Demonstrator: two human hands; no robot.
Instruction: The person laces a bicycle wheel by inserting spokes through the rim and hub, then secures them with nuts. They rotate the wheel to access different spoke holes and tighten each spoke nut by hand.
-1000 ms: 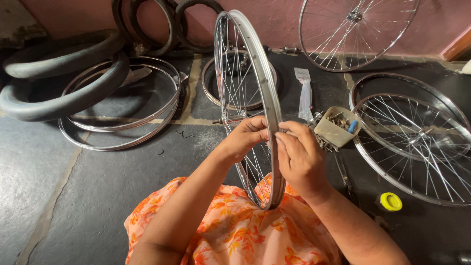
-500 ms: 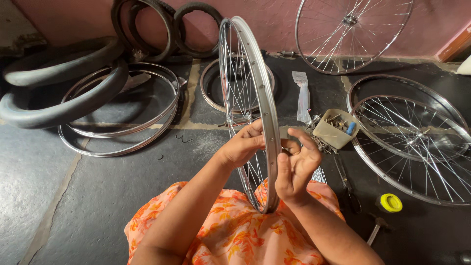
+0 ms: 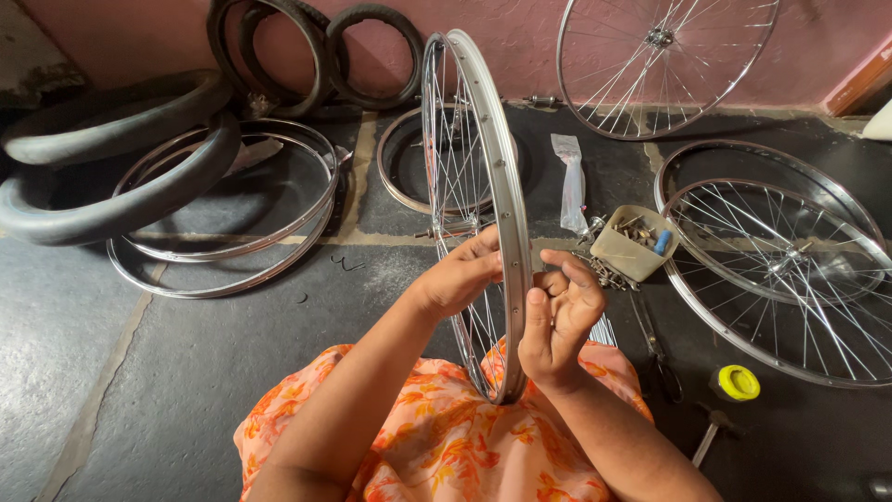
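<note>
Wheel (image 3: 483,177) stands upright on its edge btwn the person's knees, over the orange floral lap, spokes in. Left hand (image 3: 460,274) grips the rim from the left, fingers curled onto it. Right hand (image 3: 556,321) sits just beside the rim w/ fingers half open, thumb near the metal; can't tell if it pinches anything. Small parts box (image 3: 635,244) near right, spoked wheel (image 3: 790,265) flat beyond, bare rims (image 3: 223,223) and tyres (image 3: 111,158) left.

Upright spoked wheel rim (image 3: 502,214) held edge-on; left hand (image 3: 460,274) grips it, right hand (image 3: 557,321) touches its outer face.
</note>
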